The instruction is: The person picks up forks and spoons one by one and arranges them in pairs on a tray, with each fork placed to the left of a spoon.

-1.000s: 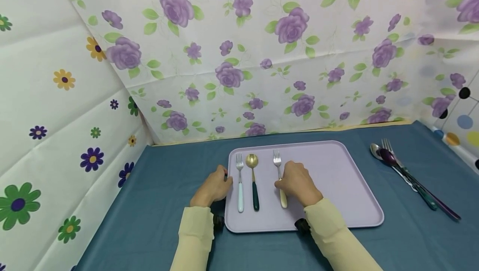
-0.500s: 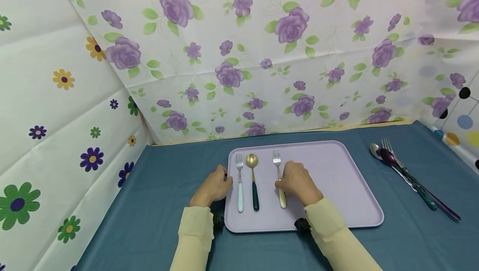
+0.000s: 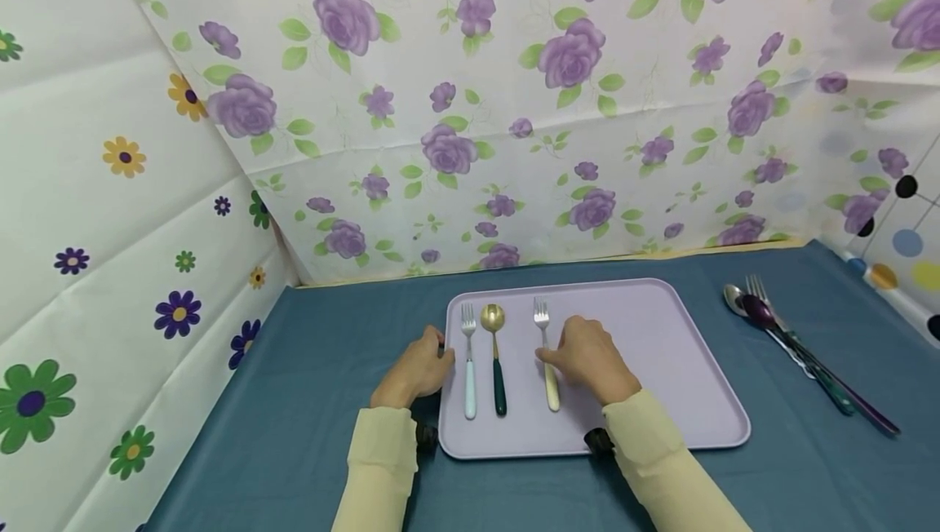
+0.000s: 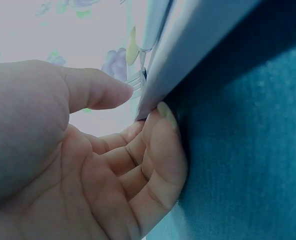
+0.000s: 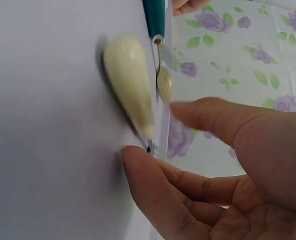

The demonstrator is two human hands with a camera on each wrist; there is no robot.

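Observation:
A cream-handled fork [image 3: 551,387] lies on the lilac tray [image 3: 661,369]. My right hand [image 3: 590,362] is just right of it, with thumb and index finger spread to either side of its neck; in the right wrist view the thumb [image 5: 200,114] stands apart from the fork. To its left, a gold spoon with a dark green handle [image 3: 498,385] and a fork with a pale blue handle [image 3: 470,385] lie side by side, heads pointing away. My left hand [image 3: 414,369] holds the tray's left rim; its curled fingers [image 4: 160,145] touch the edge.
On the blue cloth [image 3: 330,336] right of the tray lies a crossed pile of cutlery, including a purple spoon [image 3: 760,312], a silver spoon [image 3: 733,298] and a fork [image 3: 757,290]. A flowered sheet [image 3: 521,124] hangs behind, with another [image 3: 132,214] at left.
My right thumb has lifted off the cream-handled fork and the fingers have spread. That fork's handle end has shifted slightly left. My left hand keeps its place at the tray's rim.

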